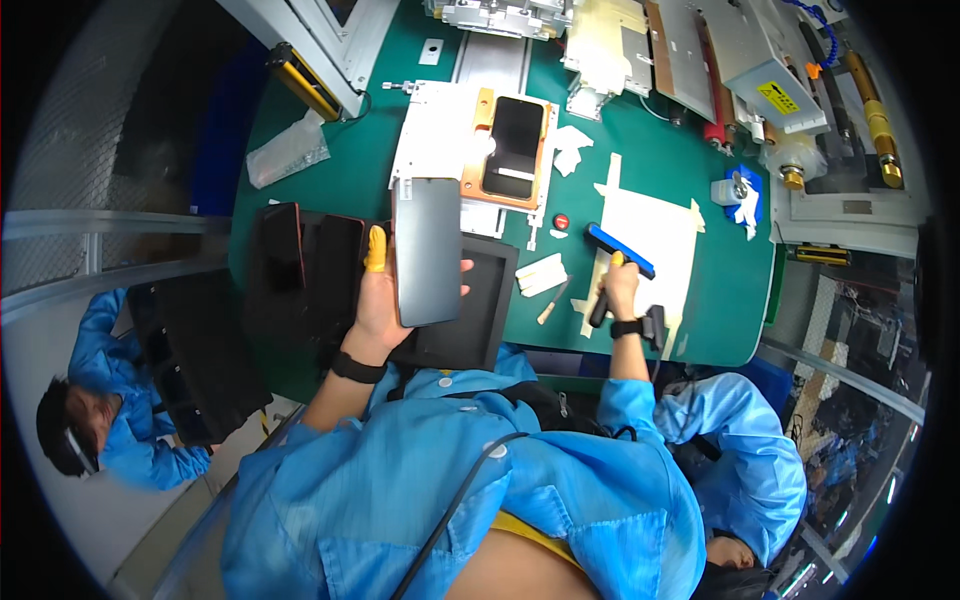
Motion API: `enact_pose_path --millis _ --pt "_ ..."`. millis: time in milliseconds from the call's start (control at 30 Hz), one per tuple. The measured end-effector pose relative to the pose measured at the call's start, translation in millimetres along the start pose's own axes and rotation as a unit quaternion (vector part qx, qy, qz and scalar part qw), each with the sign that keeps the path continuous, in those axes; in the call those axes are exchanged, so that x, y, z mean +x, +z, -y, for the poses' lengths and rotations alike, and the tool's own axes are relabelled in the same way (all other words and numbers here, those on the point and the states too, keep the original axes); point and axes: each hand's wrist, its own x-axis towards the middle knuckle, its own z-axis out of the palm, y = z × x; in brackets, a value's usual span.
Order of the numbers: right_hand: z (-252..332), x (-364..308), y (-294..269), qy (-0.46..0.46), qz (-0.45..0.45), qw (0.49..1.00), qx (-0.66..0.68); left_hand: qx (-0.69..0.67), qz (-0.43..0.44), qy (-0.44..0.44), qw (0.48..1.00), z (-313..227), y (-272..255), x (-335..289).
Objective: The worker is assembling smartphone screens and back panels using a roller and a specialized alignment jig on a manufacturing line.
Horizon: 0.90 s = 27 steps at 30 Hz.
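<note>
My left hand (376, 305) holds a dark grey phone-shaped panel (428, 255) upright in the picture, with the thumb along its left edge and fingertips showing at its right. A yellow finger cot covers that thumb. My right hand (622, 286) is closed round the black handle of a blue roller (606, 241), over a white sheet (665, 230) taped to the green table. Beyond the panel, a dark phone (517, 140) lies in an orange-brown fixture frame (475, 187).
Black trays (483, 325) with dark phones (283, 245) lie at left and under my left hand. A bubble-wrap bag (288, 150), a small brush (552, 300) and a dispenser bottle (728, 190) sit on the table. One person (100, 400) carries a tray at left; another (745, 440) is close at right.
</note>
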Motion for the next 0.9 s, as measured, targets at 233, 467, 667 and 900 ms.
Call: enact_pose_path --millis 233,467,667,900 --pt "-73.7 100.4 -42.3 0.026 -0.023 0.982 0.188 -0.021 0.044 -0.036 0.998 9.3 12.7 3.5" --pt "-56.2 -66.5 8.2 0.066 -0.056 0.987 0.134 -0.027 0.032 -0.047 0.998 11.8 8.8 8.3" --pt "-69.5 80.8 -29.0 -0.008 -0.071 0.983 0.171 0.011 0.028 -0.079 0.996 14.0 16.1 9.9" --pt "-62.5 -11.8 10.4 0.056 -0.045 0.976 0.205 0.011 0.096 -0.077 0.992 12.8 -1.3 -3.1"
